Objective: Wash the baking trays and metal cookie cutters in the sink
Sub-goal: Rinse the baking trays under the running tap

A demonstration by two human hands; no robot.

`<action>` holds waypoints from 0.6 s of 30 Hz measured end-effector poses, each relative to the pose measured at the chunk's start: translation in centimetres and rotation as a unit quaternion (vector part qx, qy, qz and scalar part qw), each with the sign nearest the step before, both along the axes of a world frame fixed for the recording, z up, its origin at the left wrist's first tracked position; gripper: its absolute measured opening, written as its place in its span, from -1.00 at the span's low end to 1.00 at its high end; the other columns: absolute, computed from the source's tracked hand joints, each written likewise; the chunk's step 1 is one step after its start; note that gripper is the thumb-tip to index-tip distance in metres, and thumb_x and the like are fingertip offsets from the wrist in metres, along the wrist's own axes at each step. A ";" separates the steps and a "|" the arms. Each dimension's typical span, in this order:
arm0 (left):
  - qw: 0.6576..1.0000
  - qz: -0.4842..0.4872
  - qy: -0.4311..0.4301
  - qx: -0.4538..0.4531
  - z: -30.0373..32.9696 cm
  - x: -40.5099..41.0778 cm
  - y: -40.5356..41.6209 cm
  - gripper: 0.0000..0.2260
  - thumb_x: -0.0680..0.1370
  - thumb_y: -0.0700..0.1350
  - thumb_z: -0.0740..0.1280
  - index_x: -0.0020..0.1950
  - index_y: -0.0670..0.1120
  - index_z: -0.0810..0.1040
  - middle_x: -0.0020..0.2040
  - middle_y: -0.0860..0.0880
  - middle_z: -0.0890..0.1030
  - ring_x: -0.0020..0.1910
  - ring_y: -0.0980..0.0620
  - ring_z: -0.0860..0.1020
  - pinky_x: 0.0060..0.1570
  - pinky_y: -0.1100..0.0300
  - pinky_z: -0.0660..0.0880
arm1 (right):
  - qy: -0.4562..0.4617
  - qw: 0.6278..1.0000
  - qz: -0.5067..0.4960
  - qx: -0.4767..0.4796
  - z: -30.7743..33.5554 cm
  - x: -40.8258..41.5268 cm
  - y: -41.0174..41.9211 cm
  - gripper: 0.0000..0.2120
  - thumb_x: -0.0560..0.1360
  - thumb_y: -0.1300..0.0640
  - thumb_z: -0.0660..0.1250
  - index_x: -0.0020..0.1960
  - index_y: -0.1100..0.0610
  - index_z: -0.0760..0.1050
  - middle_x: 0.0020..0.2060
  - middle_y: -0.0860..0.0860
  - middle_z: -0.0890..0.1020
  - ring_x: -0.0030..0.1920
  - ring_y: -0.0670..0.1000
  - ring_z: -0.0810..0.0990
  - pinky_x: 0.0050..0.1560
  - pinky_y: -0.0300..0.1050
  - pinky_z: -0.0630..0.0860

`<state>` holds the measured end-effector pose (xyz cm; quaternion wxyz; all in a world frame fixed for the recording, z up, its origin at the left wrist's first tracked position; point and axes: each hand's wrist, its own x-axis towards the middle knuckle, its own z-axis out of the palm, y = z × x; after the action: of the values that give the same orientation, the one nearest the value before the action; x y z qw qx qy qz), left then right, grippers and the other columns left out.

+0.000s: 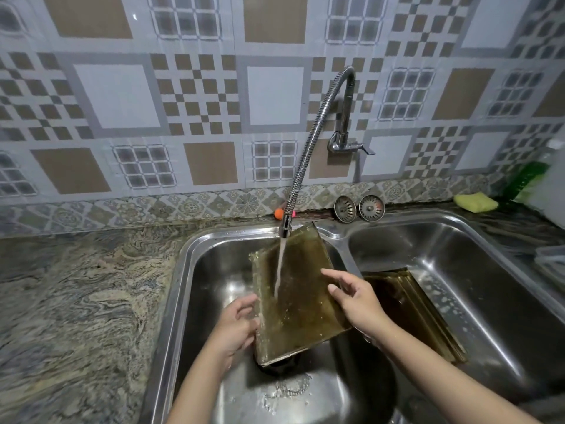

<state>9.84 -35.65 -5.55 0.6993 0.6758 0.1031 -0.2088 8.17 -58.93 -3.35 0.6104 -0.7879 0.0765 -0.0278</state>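
A brownish-gold baking tray (301,289) stands tilted in the left basin of the steel double sink (183,270), under the running water of the flexible tap (305,157). My left hand (237,325) grips the tray's left edge, fingers curled round it. My right hand (354,296) lies on the tray's right side with fingers stretched out over its face. More trays of the same colour (409,304) lean stacked in the right basin. No cookie cutters are in sight.
Two sink strainers (359,208) lean against the wall behind the sink. A yellow sponge (475,202) and a green bottle (526,182) sit at the back right. A clear container (552,261) stands at the right edge. A granite counter (76,286) stretches to the left.
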 end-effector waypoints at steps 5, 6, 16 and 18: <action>0.999 -0.013 -0.030 -0.023 1.8 -0.3 -1.8 -0.69 0.56 -0.26 0.28 0.16 0.13 0.53 0.20 -0.02 0.58 0.14 -0.02 0.59 0.00 0.04 0.58 | -0.047 0.990 0.036 -0.131 -0.1 -1.0 1.5 -0.67 0.54 0.20 0.31 0.11 -0.23 0.55 -0.02 -0.05 0.55 -0.04 -0.22 0.51 0.01 -0.53 0.31; 0.998 -0.027 -0.029 -0.052 2.2 -0.4 -2.3 -0.71 0.57 -0.21 0.28 0.17 0.14 0.54 0.20 -0.02 0.59 0.13 -0.03 0.60 0.07 -0.03 0.58 | -0.051 0.986 0.040 -0.153 -0.2 -1.3 1.8 -0.67 0.54 0.19 0.32 0.10 -0.24 0.53 -0.09 -0.02 0.50 -0.11 -0.21 0.50 -0.04 -0.52 0.31; 0.982 -0.040 -0.002 -0.183 2.5 -1.7 -4.0 -0.73 0.63 -0.10 0.15 0.31 0.06 0.47 0.13 -0.15 0.62 0.01 -0.07 0.62 -0.09 0.02 0.57 | -0.104 0.962 0.167 -0.189 -1.2 -3.9 4.1 -0.66 0.48 -0.08 0.30 0.24 -0.25 0.46 0.01 -0.17 0.53 0.09 -0.21 0.49 0.15 -0.25 0.42; 0.976 0.017 0.002 -0.216 1.7 -1.8 -3.6 -0.69 0.62 -0.26 0.14 0.32 -0.02 0.45 0.19 -0.27 0.57 0.05 -0.13 0.59 -0.07 0.02 0.57 | -0.115 0.956 0.190 -0.192 -1.1 -4.2 4.4 -0.60 0.49 -0.13 0.27 0.33 -0.23 0.42 0.14 -0.24 0.55 0.20 -0.21 0.48 0.25 -0.23 0.38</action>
<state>8.01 -39.22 -3.84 0.8322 0.5062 0.0686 -0.2154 3.94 -54.54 -4.47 0.4463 -0.8818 -0.1519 -0.0161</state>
